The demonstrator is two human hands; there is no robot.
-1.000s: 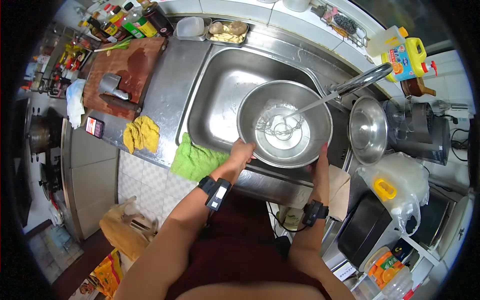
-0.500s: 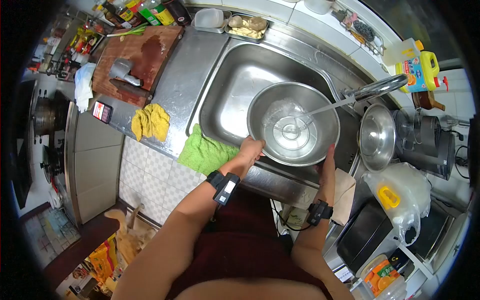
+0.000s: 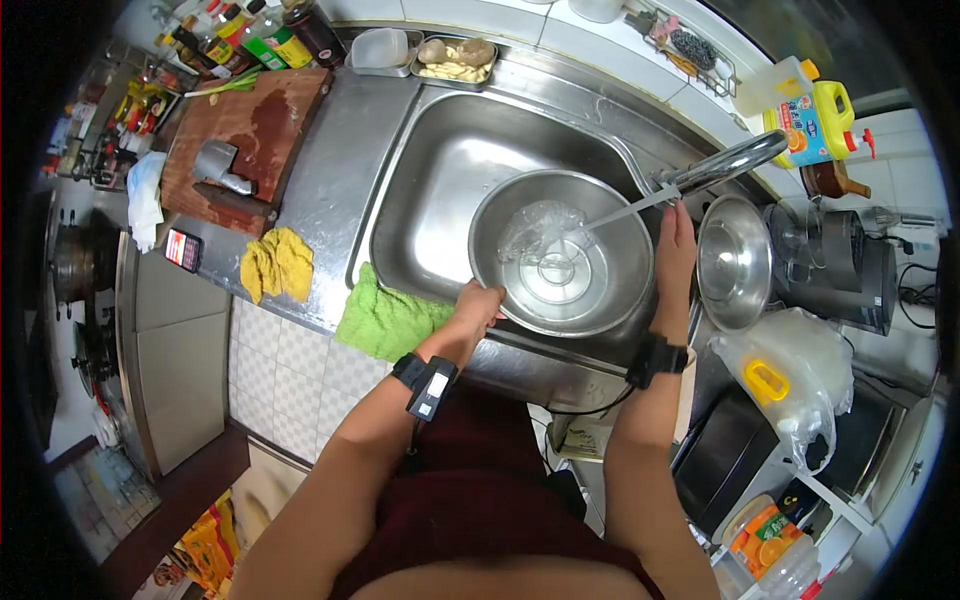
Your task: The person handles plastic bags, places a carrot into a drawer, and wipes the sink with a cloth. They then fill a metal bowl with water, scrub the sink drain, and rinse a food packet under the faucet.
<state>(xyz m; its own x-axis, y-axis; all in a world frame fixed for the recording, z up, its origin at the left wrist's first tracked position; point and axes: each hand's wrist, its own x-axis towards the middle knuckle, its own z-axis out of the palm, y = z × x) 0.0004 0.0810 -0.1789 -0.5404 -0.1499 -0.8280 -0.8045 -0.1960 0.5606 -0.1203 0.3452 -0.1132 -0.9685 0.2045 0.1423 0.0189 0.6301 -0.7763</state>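
Observation:
A round steel basin (image 3: 632,275) stands in the right part of the sink (image 3: 425,165), with water in its bottom. My left hand (image 3: 478,310) is closed on the basin's near-left rim. Water (image 3: 622,212) runs in a stream from the chrome faucet (image 3: 740,158) into the basin, with foamy bubbles where it lands. My right hand (image 3: 677,252) is raised past the basin's right side, fingers stretched out, their tips right at the faucet's base and spout. Dark bands with small devices are strapped round both wrists.
A green cloth (image 3: 385,315) and a yellow cloth (image 3: 277,265) lie along the front edge. The cutting board (image 3: 285,125) holds a cleaver (image 3: 222,168). A steel bowl (image 3: 735,262) leans at right, near a plastic bag (image 3: 800,350). A tray of potatoes (image 3: 455,62) sits behind the sink.
My right hand has let go of the basin's right rim and moved up to the faucet. My left hand stays at the rim. The view has shifted a little.

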